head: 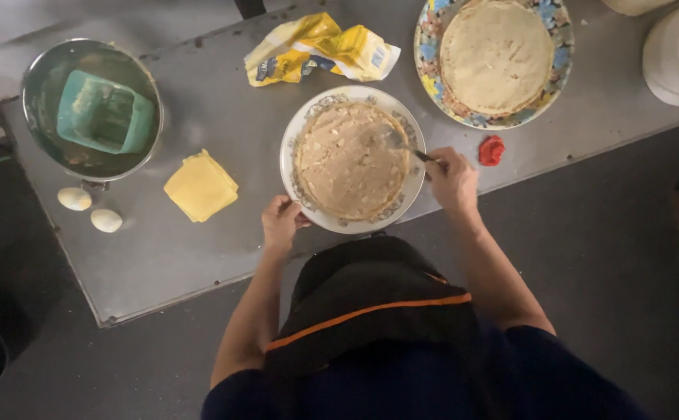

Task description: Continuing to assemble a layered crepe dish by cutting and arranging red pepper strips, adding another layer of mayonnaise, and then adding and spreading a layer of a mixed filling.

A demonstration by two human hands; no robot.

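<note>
A white patterned plate [298,124] on the grey table [199,257] holds a round flatbread [347,163] covered with a pale chunky spread. My left hand [280,220] grips the plate's near-left rim. My right hand [452,180] is closed on a fork [403,145] whose tines rest on the flatbread's right side.
A colourful plate [433,74] with a stack of plain flatbreads sits at the back right. A red lid [492,150] lies beside my right hand. Yellow cheese slices [200,186], two eggs [89,209], a metal bowl [44,78] holding a green container, and a yellow wrapper [320,48] lie to the left.
</note>
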